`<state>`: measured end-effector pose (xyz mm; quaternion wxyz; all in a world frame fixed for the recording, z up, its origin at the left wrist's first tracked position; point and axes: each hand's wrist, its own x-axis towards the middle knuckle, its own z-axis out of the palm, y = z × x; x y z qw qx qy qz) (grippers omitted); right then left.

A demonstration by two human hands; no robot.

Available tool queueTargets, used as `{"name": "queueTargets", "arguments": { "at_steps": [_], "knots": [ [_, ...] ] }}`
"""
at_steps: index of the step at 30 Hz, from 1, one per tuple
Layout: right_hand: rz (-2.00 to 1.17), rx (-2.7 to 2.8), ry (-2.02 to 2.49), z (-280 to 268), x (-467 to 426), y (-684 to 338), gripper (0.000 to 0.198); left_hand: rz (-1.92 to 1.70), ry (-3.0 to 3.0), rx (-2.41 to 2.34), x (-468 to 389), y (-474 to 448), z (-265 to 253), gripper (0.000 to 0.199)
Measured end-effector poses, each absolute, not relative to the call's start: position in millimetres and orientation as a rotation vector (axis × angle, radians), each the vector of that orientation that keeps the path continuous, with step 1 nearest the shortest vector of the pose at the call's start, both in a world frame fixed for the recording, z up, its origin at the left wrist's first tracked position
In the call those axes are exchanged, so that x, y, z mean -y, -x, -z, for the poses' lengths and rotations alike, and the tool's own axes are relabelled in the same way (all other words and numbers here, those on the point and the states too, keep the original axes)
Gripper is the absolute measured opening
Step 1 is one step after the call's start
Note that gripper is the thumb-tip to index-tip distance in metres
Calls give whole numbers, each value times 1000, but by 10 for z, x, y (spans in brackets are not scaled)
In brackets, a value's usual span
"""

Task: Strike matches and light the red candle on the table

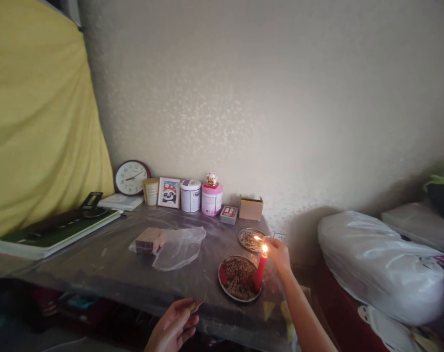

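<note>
In my right hand (279, 253) is a thin match (260, 239), pinched between the fingertips, with a flame at its left end. Just below it, a red candle (260, 269) burns at the wick. The candle stands, leaning slightly, at the right edge of a round metal plate (240, 299) that bears dark residue and a red patch. My left hand (175, 325), low in front of the table edge, is closed on a small flat matchbox (197, 306), mostly hidden by the fingers. Behind the candle, a second round plate (240, 238) holds several used matchsticks.
A pack of small boxes (148, 240) lies beside crumpled clear plastic (180, 248) on the table. Along the wall stand a clock (132, 177), a picture frame (169, 192), two tins (190, 196) and a cardboard box (251, 209). Stuffed white bags (379, 264) are at right.
</note>
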<state>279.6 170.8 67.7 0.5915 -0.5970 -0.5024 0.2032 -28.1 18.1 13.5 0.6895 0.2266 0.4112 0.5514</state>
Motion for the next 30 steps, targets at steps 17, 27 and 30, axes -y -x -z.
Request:
{"name": "queueTargets", "arguments": {
  "at_steps": [17, 27, 30],
  "knots": [
    [-579, 1330, 1612, -835, -141, -3058, 33, -1170, -560, -844, -73, 232, -205, 38],
    [-616, 1722, 1256, -459, 302, -1763, 30, -1173, -825, -927, 88, 15, -259, 39],
    [-469, 1549, 1200, -132, 296, -1529, 38, -1103, -910, -830, 128, 21, -238, 40]
  ]
}}
